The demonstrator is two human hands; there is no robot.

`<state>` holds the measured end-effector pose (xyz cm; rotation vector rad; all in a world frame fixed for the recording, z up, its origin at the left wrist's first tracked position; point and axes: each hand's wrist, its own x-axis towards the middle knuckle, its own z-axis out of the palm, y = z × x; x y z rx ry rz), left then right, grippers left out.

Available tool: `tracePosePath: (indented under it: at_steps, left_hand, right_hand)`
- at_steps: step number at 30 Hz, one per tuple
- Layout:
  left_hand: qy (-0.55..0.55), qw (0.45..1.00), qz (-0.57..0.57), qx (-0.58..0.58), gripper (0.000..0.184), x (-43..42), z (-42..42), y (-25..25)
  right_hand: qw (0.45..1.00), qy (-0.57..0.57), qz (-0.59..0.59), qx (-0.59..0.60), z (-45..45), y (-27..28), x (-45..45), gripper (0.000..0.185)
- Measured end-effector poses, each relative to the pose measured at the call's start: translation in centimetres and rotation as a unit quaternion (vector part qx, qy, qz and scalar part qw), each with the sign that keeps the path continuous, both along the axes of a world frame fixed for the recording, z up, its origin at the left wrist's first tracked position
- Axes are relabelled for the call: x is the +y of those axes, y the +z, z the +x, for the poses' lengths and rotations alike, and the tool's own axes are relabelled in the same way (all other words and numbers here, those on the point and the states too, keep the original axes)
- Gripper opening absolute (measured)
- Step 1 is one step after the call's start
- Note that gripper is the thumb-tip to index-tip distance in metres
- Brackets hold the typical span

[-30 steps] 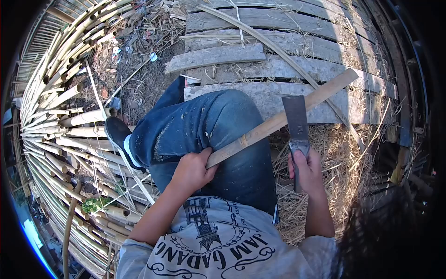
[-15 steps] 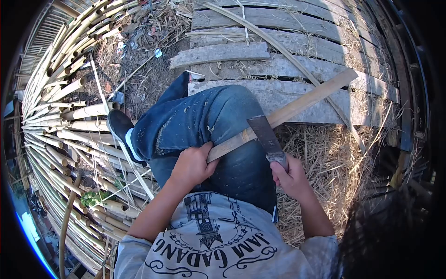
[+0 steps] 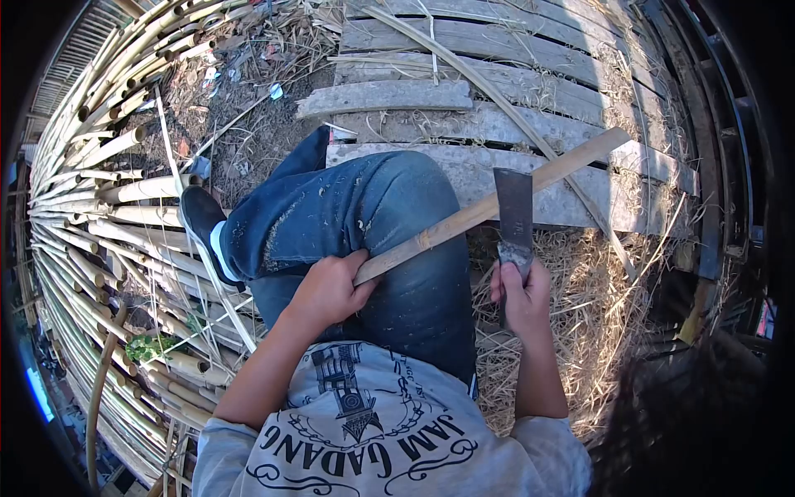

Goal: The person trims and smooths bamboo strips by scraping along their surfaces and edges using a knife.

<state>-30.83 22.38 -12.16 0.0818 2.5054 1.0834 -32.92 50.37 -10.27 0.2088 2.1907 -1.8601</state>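
- The stack of bamboo poles, largest of all, fans out to the left of the left hand, many cut ends facing the middle.
- The slatted wooden platform spreads ahead of both hands, its grey planks parted by dark gaps and littered with dry shavings; sunlight falls in patches toward its right side.
- Dark timber framing borders the space to the right of the right hand.
- Loose straw covers the ground beside and beyond the right hand, partly sunlit.
- Bare soil with scraps lies ahead and left of the left hand.
- The bent leg in jeans is just ahead of the left hand.
- The bamboo strip slants from the left hand, closed around its near end, over the leg to above the platform.
- The bladed tool stands up from the right hand, closed around its handle; the blade overlaps the strip in view, contact unclear.
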Motion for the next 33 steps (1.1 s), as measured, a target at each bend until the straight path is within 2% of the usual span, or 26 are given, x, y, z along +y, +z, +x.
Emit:
tracePosePath:
  at_steps: [1,4,9,15,19,21,23,25,27,28,29,31,33]
  left_hand:
    - [-0.006,0.999,0.033,-0.039,0.021,-0.3,-0.4,0.4]
    - [-0.055,0.993,0.058,-0.085,0.024,-1.5,-1.6,1.0]
    - [-0.052,0.989,0.071,-0.115,0.026,-1.6,-1.8,0.8]
    - [-0.057,0.99,0.046,-0.121,0.027,-2.4,-1.8,0.3]
    - [-0.057,0.99,0.042,-0.121,0.028,-2.2,-1.9,0.5]
    - [-0.061,0.991,0.033,-0.117,0.032,-2.2,-1.9,0.6]
    - [-0.062,0.989,0.043,-0.127,0.032,-2.2,-1.8,0.3]
    - [-0.06,0.989,0.04,-0.127,0.031,-2.2,-1.8,0.2]
    - [-0.055,0.989,0.04,-0.132,0.029,-2.1,-1.6,0.2]
    - [-0.05,0.988,0.049,-0.137,0.029,-2.1,-1.6,0.3]
    - [-0.047,0.987,0.057,-0.141,0.03,-2.2,-1.7,0.5]
    - [-0.05,0.99,0.064,-0.119,0.029,-2.3,-1.5,-0.1]
    - [-0.053,0.991,0.073,-0.103,0.029,-2.3,-1.5,-0.2]
  right_hand:
    - [0.999,-0.043,-0.02,0.009,-0.8,0.1,0.7,0.02]
    - [0.993,-0.08,0.052,0.074,-3.7,1.6,2.4,0.022]
    - [0.99,-0.106,0.075,0.051,-4.9,2.4,1.8,0.025]
    - [0.999,-0.035,0.012,-0.009,-2.5,2.0,2.5,0.025]
    - [0.998,-0.052,0.0,-0.027,-1.9,2.5,2.3,0.024]
    - [0.999,-0.042,0.005,-0.027,-1.8,2.6,2.5,0.028]
    - [0.995,-0.038,-0.054,-0.076,-2.3,3.1,2.8,0.032]
    - [0.997,-0.026,-0.032,-0.069,-3.2,3.8,3.6,0.035]
    - [0.992,-0.104,-0.071,-0.01,-3.8,3.8,3.7,0.035]
    - [0.997,-0.068,-0.012,-0.015,-3.6,3.1,3.6,0.036]
    - [0.998,-0.066,-0.012,-0.014,-2.9,3.1,2.9,0.036]
    - [0.982,0.147,0.096,-0.077,-1.7,3.4,1.4,0.037]
    - [0.982,0.144,0.095,-0.075,-2.2,3.9,1.9,0.033]
